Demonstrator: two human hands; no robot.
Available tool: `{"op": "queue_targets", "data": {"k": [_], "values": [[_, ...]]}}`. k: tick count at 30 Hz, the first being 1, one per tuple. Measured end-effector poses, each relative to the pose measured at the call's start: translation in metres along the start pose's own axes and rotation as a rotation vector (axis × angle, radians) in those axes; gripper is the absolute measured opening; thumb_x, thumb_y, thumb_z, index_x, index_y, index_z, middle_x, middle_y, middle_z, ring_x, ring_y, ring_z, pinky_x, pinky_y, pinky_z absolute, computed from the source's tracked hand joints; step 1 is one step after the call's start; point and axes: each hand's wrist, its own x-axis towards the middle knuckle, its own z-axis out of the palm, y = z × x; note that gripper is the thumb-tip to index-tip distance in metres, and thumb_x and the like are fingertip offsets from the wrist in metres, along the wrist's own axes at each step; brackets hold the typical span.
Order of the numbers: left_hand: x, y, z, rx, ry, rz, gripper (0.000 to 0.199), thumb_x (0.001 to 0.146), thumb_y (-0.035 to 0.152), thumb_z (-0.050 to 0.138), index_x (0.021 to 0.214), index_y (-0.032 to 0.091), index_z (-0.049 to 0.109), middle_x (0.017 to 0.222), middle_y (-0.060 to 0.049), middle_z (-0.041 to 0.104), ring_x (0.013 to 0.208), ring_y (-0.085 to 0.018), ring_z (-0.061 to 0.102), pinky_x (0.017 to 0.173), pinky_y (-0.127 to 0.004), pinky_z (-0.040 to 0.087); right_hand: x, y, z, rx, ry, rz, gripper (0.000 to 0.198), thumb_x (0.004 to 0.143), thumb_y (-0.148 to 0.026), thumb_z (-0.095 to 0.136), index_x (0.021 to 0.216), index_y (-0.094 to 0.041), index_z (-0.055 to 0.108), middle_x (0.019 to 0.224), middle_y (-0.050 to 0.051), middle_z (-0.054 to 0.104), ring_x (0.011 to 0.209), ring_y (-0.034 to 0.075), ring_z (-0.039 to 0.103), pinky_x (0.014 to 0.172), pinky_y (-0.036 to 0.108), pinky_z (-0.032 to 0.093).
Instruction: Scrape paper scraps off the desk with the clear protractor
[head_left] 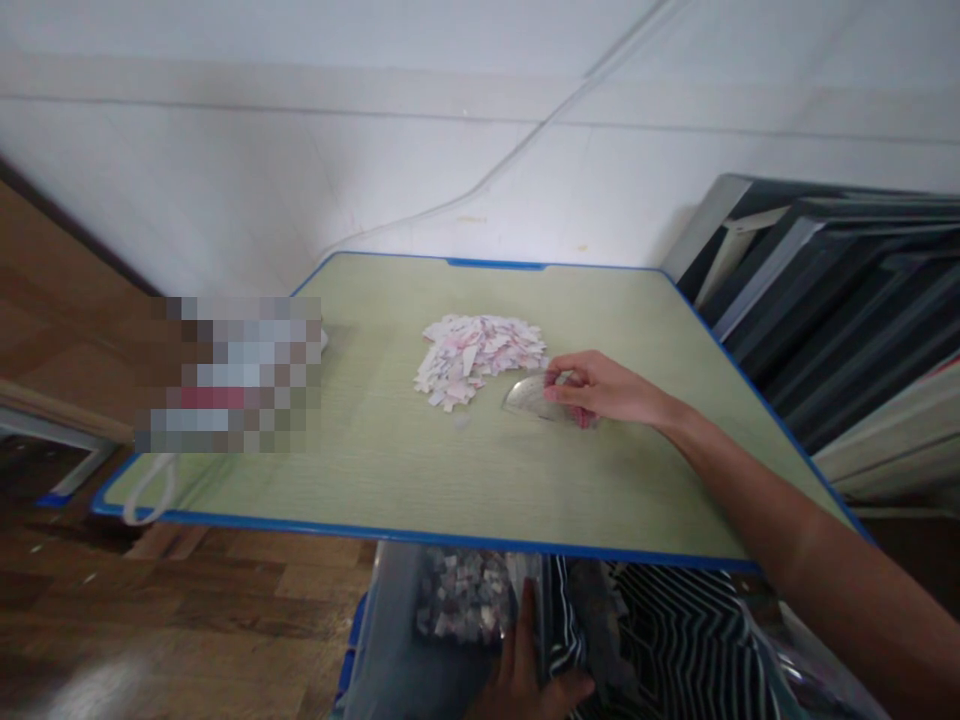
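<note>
My right hand (581, 385) is closed on a clear semicircular protractor (527, 396), held low over the table and tilted. Just left of and beyond it lies a loose pile of torn white and pinkish paper scraps (480, 352). A small pale bit (461, 421) sits apart in front of the pile. Below the table's front edge, my left hand (529, 672) has its fingers stretched out and thumb apart. It is at the right side of a translucent plastic bin (390, 640) with more paper scraps (466, 595) inside. Whether it touches the bin I cannot tell.
The pale green table (360, 470) has a blue rim. A blurred-out object (240, 380) stands at its left. Dark panels (840, 290) lean at the right, and a cable (517, 150) runs down the white wall. Striped cloth (675, 640) is beside the bin.
</note>
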Motion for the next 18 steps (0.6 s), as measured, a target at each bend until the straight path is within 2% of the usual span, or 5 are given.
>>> {"op": "queue_targets", "data": {"k": [3, 9, 13, 15, 18], "values": [[0.003, 0.0, 0.001, -0.077, 0.001, -0.11, 0.07, 0.084, 0.037, 0.058, 0.141, 0.043, 0.019, 0.153, -0.004, 0.023, 0.131, -0.024, 0.037, 0.093, -0.03, 0.048, 0.005, -0.006, 0.019, -0.016, 0.091, -0.029, 0.01, 0.081, -0.025, 0.053, 0.081, -0.015, 0.054, 0.046, -0.006, 0.049, 0.037, 0.007, 0.048, 0.04, 0.019, 0.036], [0.007, 0.005, 0.004, -0.051, 0.005, -0.029, 0.032, 0.084, 0.033, 0.059, 0.116, 0.036, 0.059, 0.154, -0.003, 0.01, 0.137, -0.032, 0.02, 0.102, -0.043, 0.04, 0.015, -0.019, 0.048, -0.186, 0.23, -0.134, 0.019, 0.081, -0.025, 0.051, 0.09, -0.013, 0.062, 0.045, -0.006, 0.044, 0.042, 0.007, 0.043, 0.047, 0.021, 0.03], [0.007, 0.001, 0.009, -0.004, 0.014, -0.073, 0.023, 0.084, 0.037, 0.058, 0.107, 0.034, 0.065, 0.153, -0.003, 0.009, 0.135, -0.032, 0.025, 0.1, -0.042, 0.042, 0.017, -0.024, 0.055, -0.19, 0.177, -0.177, 0.025, 0.081, -0.025, 0.054, 0.098, -0.011, 0.065, 0.045, -0.006, 0.042, 0.044, 0.007, 0.04, 0.05, 0.021, 0.029], [0.006, -0.005, 0.012, -0.014, 0.025, -0.025, 0.03, 0.083, 0.035, 0.061, 0.112, 0.038, 0.06, 0.154, 0.004, 0.003, 0.137, -0.029, 0.018, 0.107, -0.041, 0.033, 0.014, -0.026, 0.058, -0.185, 0.12, -0.213, 0.022, 0.08, -0.023, 0.055, 0.094, -0.011, 0.066, 0.046, -0.007, 0.041, 0.044, 0.006, 0.038, 0.051, 0.021, 0.028], [0.008, -0.014, 0.014, -0.112, -0.002, -0.093, 0.039, 0.083, 0.033, 0.06, 0.121, 0.035, 0.055, 0.154, 0.0, 0.003, 0.139, -0.025, 0.011, 0.11, -0.04, 0.026, 0.006, -0.031, 0.064, -0.187, 0.051, -0.264, 0.018, 0.079, -0.022, 0.056, 0.089, -0.012, 0.067, 0.046, -0.007, 0.039, 0.045, 0.005, 0.034, 0.052, 0.02, 0.027]]}}
